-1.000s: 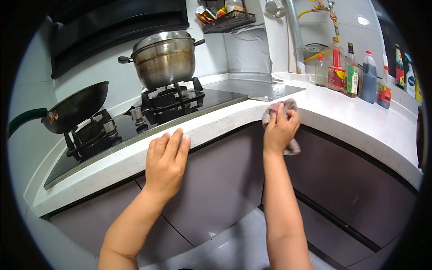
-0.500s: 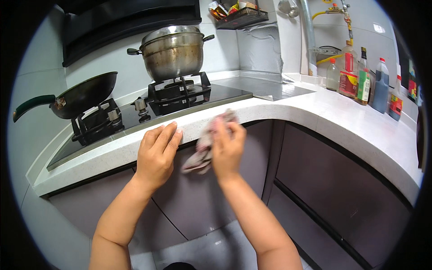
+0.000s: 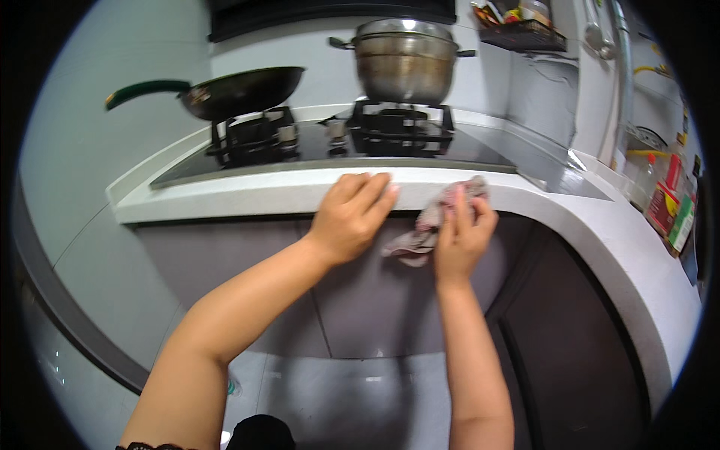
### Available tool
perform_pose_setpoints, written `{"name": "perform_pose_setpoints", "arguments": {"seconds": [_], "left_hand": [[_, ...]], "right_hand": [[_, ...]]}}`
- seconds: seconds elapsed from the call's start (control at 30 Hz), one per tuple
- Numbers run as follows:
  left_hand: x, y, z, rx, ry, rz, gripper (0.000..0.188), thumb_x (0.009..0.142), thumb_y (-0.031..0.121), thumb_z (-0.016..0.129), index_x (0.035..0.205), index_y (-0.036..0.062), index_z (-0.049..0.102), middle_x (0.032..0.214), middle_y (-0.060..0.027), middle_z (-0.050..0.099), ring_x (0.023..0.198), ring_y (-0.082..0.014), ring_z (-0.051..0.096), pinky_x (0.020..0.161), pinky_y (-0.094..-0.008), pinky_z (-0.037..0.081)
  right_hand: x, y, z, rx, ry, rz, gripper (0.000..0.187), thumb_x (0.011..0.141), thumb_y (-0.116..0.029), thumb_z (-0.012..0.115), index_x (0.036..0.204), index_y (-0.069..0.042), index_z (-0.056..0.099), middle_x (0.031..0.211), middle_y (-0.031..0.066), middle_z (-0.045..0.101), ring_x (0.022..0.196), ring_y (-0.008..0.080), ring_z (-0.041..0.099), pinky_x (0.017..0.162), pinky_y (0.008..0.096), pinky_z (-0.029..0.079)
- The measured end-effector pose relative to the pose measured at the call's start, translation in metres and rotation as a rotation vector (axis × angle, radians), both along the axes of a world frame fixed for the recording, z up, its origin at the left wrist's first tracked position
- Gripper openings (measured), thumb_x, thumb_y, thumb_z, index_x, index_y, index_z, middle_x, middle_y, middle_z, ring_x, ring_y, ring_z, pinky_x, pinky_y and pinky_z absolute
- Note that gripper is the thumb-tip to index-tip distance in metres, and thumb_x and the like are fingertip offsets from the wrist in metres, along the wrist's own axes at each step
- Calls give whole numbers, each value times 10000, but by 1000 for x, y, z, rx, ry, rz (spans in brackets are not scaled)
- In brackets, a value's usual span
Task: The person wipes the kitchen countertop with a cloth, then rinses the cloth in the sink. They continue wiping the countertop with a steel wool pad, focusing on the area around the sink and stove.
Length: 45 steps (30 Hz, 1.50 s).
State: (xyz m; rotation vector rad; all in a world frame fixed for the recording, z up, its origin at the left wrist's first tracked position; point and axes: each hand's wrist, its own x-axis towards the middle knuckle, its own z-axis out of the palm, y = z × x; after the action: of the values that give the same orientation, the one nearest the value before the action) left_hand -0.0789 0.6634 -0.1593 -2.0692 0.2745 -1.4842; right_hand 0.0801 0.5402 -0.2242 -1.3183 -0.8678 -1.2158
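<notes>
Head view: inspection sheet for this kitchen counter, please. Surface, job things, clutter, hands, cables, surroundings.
Surface: white countertop with a curved front edge, black gas hob set in.
Job's things: crumpled cloth pressed to the counter's front edge.
Clutter: dark wok and steel lidded pot on burners; bottles at right.
Hands: left hand flat on the edge; right hand on the cloth.
Cables: nothing seen.
Surroundings: grey cabinet doors below, wall rack above.
</notes>
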Motion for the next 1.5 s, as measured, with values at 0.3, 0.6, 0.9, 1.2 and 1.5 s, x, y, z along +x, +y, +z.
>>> {"name": "perform_pose_setpoints", "arguments": {"seconds": [0.3,0.6,0.9,1.2,1.5], "left_hand": [[-40,30,-3,24,-6,-63,332,772,104,591,1061,-56,630,1174,-196,607,1054,-333,591,937,-438,497],[-135,87,-3,37,32,25,324,763,104,602,1049,-41,647,1200,-180,616,1074,-336,599,940,-453,505],[-171,105,-2,-22,-34,31,315,767,66,623,1067,-25,651,1171,-180,629,1050,-331,590,899,-456,521],[-121,81,-5,2,-37,72,303,799,80,597,1085,14,668,1223,-157,627,1095,-311,575,964,-505,466],[-17,19,-7,8,159,44,407,863,154,546,1249,32,589,1443,-140,471,1322,-328,448,1100,-554,314]], "right_hand": [[-23,19,8,89,182,-77,310,883,-124,671,1190,-100,698,1106,132,562,1044,279,556,934,368,449],[-108,67,25,-264,-362,-2,311,813,-105,704,1117,-166,720,1086,96,608,968,286,582,828,401,490],[19,-21,8,-91,88,-109,320,930,-79,608,1247,-80,655,1325,174,593,1243,325,556,1026,391,441],[-62,43,5,-33,75,-152,323,931,-137,606,1228,-15,639,1287,246,589,1235,412,538,1026,430,437],[-33,30,-11,-12,197,-188,352,961,-151,546,1265,19,600,1293,272,573,1263,421,506,1061,445,395]]}}
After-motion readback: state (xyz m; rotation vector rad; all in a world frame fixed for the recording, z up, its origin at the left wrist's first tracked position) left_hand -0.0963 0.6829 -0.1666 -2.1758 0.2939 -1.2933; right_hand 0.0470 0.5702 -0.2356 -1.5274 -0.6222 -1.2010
